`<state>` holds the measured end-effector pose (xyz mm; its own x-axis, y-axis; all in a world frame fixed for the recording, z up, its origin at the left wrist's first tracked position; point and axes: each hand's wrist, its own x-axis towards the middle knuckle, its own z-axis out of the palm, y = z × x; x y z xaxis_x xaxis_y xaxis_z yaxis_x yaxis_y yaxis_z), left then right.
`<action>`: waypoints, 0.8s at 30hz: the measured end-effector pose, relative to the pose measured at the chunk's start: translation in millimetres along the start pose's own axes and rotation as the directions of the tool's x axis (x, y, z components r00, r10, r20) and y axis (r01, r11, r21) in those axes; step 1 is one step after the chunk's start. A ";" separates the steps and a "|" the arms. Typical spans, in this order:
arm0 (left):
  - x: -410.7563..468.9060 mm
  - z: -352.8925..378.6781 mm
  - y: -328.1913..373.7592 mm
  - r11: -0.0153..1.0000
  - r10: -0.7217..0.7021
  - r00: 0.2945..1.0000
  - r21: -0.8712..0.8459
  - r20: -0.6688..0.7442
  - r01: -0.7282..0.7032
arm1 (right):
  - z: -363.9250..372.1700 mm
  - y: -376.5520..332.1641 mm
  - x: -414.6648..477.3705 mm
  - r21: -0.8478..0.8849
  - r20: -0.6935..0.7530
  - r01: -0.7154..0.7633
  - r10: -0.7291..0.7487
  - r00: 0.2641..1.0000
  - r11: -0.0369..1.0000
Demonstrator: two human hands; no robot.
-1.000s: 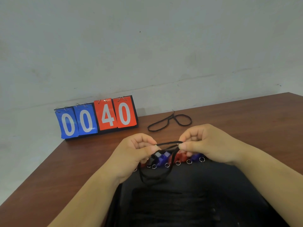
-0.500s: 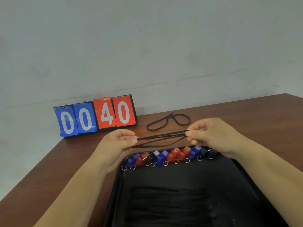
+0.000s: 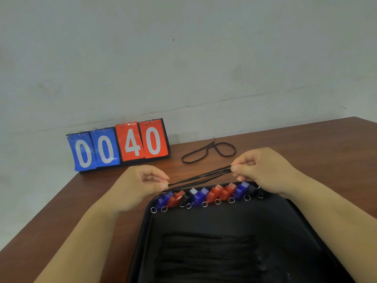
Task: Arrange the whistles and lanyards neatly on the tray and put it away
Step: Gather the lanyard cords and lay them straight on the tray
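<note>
Nearest the viewer, below both sets of fingers, a black tray [image 3: 224,221] sits on the brown table [image 3: 61,211]. In its near half lies a dark bundle of folded lanyards [image 3: 208,254], hard to tell apart from the tray floor. Along the tray's far edge, just under the fingers, a row of whistles [image 3: 208,196] lies side by side in blue, red and black, each with a small metal ring pointing toward the viewer.

Above that row, the left hand [image 3: 138,186] pinches one end of a black lanyard [image 3: 200,177] between thumb and forefinger, the other fingers curled in. The right hand [image 3: 263,170] pinches the opposite end the same way, held a little higher and farther. The cord is folded into several strands and stretched taut between the two pinches, slanting up from left to right, clear of the whistles.

Beyond the right fingertips, a loose lanyard [image 3: 210,151] lies looped on the bare table. Beyond the left fingers, a flip scoreboard [image 3: 119,146] stands against the wall [image 3: 183,58], showing 00 on blue cards and 40 on red.
</note>
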<state>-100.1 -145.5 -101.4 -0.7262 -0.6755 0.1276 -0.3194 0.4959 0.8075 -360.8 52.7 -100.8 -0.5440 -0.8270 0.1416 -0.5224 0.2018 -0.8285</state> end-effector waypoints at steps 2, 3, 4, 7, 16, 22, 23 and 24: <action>-2.1 -3.2 0.5 1.000 0.006 0.996 0.005 0.089 -0.006 | 0.0 -0.4 -0.8 0.001 -0.003 0.003 -0.003 1.000 1.000; -3.4 -3.9 1.6 1.000 0.008 0.990 -0.007 0.138 -0.007 | -0.1 -0.8 -1.1 0.002 -0.004 0.002 -0.002 1.000 1.000; -4.5 -4.1 2.8 1.000 0.010 0.983 -0.027 0.183 -0.005 | -0.2 -1.1 -1.1 0.003 -0.006 0.001 -0.001 1.000 1.000; -7.2 -3.1 7.7 1.000 0.025 0.956 -0.024 0.294 -0.019 | -0.7 -2.4 -1.2 0.013 -0.019 0.000 0.000 1.000 1.000; -9.9 -0.4 16.4 0.962 -0.040 0.938 0.269 0.343 -0.057 | 1.5 -4.4 -2.4 -0.010 -0.002 0.029 -0.029 1.000 1.000; -5.6 -1.6 4.8 0.912 -0.036 0.971 0.404 0.238 -0.065 | -0.9 -8.5 -7.3 -0.194 0.150 0.101 -0.072 0.986 0.976; -4.7 -2.0 2.8 0.912 -0.048 0.970 0.407 0.238 -0.054 | -1.4 -8.6 -8.4 -0.214 0.193 0.111 -0.070 0.979 0.970; -4.4 -2.3 1.6 0.915 -0.064 0.966 0.401 0.250 -0.043 | -1.9 -8.7 -9.8 -0.243 0.244 0.120 -0.059 0.968 0.963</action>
<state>-96.1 -143.0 -99.3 -0.8332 -0.5481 -0.0726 -0.5053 0.7016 0.5024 -352.1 60.0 -93.9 -0.3355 -0.9405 0.0540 -0.7278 0.2224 -0.6487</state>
